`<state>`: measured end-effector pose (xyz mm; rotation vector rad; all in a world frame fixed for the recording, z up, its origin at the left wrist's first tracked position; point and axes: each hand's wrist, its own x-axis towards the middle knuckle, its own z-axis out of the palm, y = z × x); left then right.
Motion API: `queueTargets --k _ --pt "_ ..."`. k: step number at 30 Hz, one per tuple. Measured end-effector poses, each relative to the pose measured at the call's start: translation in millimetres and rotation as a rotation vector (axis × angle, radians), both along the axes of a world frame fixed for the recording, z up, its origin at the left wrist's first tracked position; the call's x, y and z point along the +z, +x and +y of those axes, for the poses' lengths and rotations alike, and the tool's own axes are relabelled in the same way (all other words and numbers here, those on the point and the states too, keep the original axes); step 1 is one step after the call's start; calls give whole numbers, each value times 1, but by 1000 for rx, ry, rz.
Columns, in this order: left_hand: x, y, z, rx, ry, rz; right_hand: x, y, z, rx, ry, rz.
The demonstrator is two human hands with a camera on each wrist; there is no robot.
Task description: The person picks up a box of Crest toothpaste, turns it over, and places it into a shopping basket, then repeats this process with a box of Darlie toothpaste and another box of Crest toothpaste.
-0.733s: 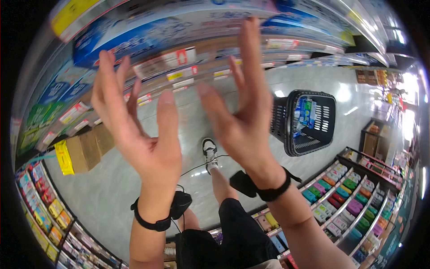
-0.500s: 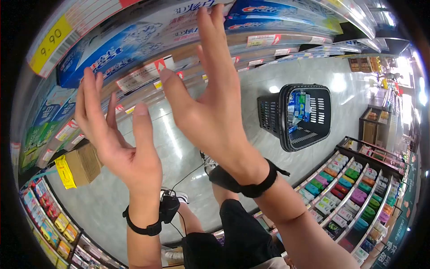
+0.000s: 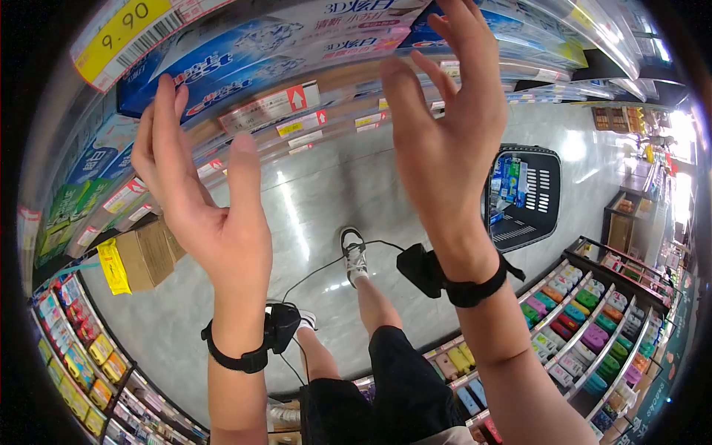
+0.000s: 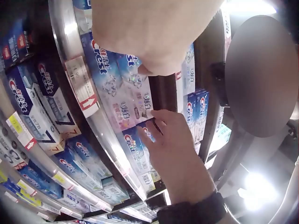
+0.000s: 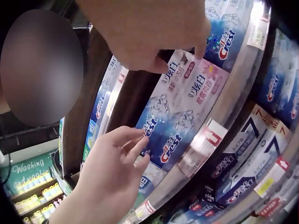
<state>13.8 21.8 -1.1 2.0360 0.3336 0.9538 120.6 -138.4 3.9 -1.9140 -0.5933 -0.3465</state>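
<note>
Two blue-and-white Crest toothpaste boxes [image 5: 163, 116] lie side by side on a shelf, price label [image 5: 205, 142] in front. My left hand [image 3: 204, 193] is at their left end, thumb apart from the lightly bent fingers; in the right wrist view this hand [image 5: 105, 168] has fingertips right at the box end. My right hand [image 3: 456, 133] is at the opposite end, its thumb and fingers spread. From the left wrist, my right hand [image 4: 170, 149] shows with fingertips at the pink-white end. Neither hand grips anything.
A black shopping basket [image 3: 549, 215] with toothpaste packs stands on the floor at the right. A cardboard carton [image 3: 148, 256] sits at the left. More Crest boxes [image 4: 46, 107] fill neighbouring shelves. Racks of colourful goods [image 3: 593, 334] stand behind. A cable [image 3: 311, 274] runs between the wrist cameras.
Half a second ago my right hand was over the middle of the toothpaste boxes; it has moved right to their end. My left hand stays near the left end, fingers slightly closer to the boxes.
</note>
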Motion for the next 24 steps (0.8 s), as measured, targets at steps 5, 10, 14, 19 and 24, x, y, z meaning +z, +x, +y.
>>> queueTargets --k 5,10,14,19,24 --pt "-1 -2 8 5 118 32 2 3 -3 9 -22 -26" --pt "-5 1 5 -3 6 -50 2 4 -3 11 -30 -34" --pt "2 -9 -7 -7 -15 -23 3 2 -8 3 -20 -21" --pt "-18 -36 -20 -5 -21 115 -7 -16 -27 -26 39 108" --pt "-119 -108 -21 -322 -38 620 -124 -77 -114 -104 -233 536"
